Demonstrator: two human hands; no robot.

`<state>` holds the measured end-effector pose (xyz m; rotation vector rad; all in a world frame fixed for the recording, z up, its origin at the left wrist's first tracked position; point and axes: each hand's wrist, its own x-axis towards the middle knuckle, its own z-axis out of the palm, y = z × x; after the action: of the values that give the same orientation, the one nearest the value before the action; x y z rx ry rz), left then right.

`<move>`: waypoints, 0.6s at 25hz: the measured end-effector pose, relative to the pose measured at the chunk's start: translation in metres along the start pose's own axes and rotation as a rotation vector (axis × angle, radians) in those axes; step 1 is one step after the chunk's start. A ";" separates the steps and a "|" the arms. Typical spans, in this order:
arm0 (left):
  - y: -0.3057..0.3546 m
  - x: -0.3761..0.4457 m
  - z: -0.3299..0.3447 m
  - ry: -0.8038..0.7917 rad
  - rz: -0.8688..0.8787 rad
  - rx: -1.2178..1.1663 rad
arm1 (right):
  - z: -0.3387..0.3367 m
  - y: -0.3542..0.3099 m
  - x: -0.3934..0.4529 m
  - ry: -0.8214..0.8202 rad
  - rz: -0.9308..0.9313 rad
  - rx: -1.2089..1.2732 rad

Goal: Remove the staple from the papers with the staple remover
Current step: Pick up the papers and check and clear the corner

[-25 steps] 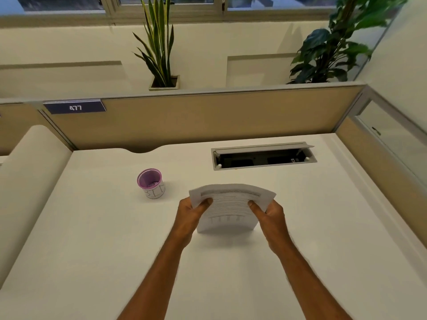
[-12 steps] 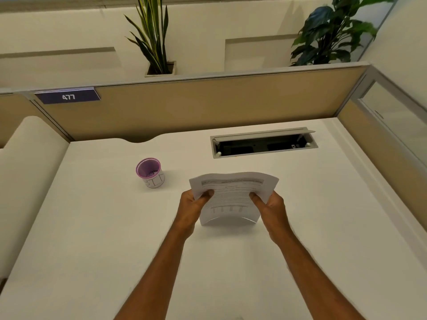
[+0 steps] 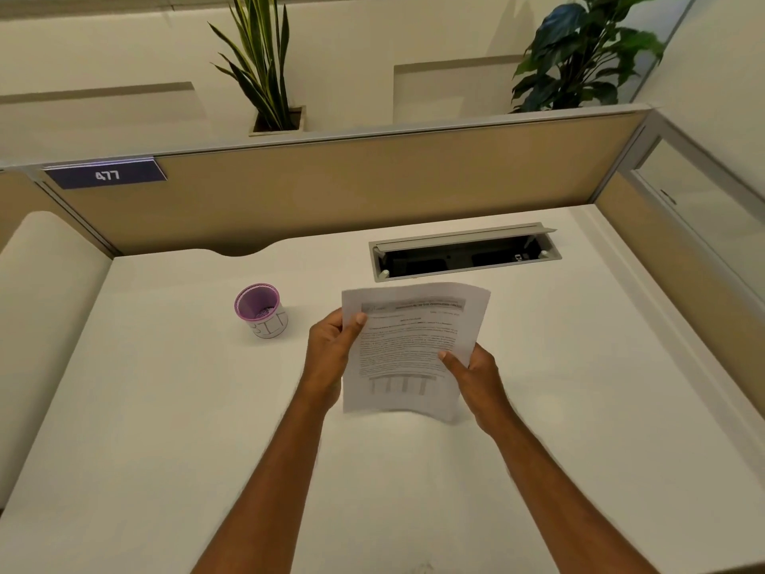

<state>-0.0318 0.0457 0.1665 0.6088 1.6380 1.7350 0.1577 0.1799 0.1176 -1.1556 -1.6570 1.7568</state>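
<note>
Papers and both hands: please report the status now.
Left hand and right hand both grip the papers above the desk. No staple remover visible. Purple cup stands aside, left.

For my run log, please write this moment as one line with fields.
stage: papers held above desk | left hand: grips left edge | right hand: grips right edge | staple remover: not visible | staple: cannot tell
</note>
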 end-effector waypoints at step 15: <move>-0.100 0.021 -0.003 0.132 -0.258 0.451 | -0.064 0.110 -0.010 0.397 0.149 -0.714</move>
<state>-0.0329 0.0578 0.0648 0.4631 2.1212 1.2497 0.2390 0.1901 0.0198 -1.8278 -2.0221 0.9010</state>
